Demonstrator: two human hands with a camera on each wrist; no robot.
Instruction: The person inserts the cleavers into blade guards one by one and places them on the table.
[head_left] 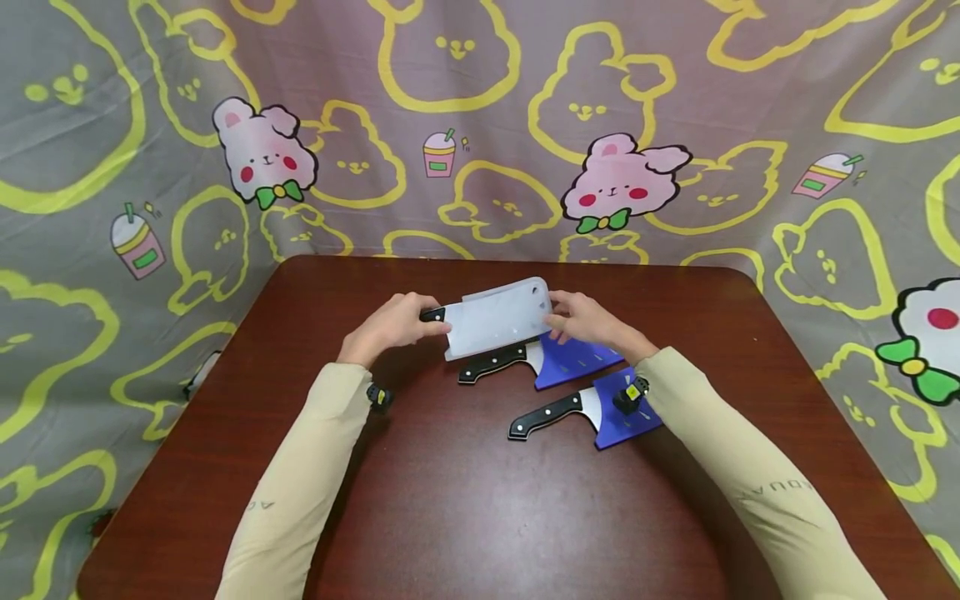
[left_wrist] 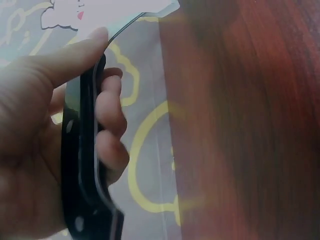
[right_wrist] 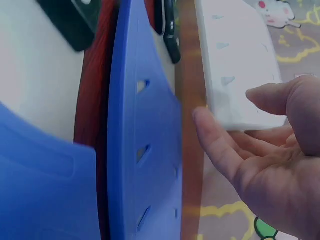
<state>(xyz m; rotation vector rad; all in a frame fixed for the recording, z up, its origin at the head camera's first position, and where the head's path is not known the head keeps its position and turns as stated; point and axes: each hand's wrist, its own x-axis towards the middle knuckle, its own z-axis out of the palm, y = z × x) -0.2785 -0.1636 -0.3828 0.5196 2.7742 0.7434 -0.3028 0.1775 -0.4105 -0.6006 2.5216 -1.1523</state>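
Observation:
My left hand (head_left: 401, 321) grips the black handle (left_wrist: 87, 150) of a cleaver, its fingers curled round it in the left wrist view. The cleaver is held up above the table, its broad blade in a translucent white blade cover (head_left: 498, 318). At the cover's far end, my right hand (head_left: 588, 321) pinches it, the thumb on one face and the fingers behind. Beneath and to the right lie two more cleavers with black riveted handles, one nearer the back (head_left: 491, 364) and one nearer the front (head_left: 546, 417). Both have blue blade covers (right_wrist: 150, 150), partly hidden by my right arm.
The dark red-brown table (head_left: 450, 500) has rounded corners. A curtain (head_left: 480, 200) with yellow outlines and cartoon rabbits hangs round its back and sides. Each wrist wears a small black camera; the right one (head_left: 628, 396) appears over the front blue cover.

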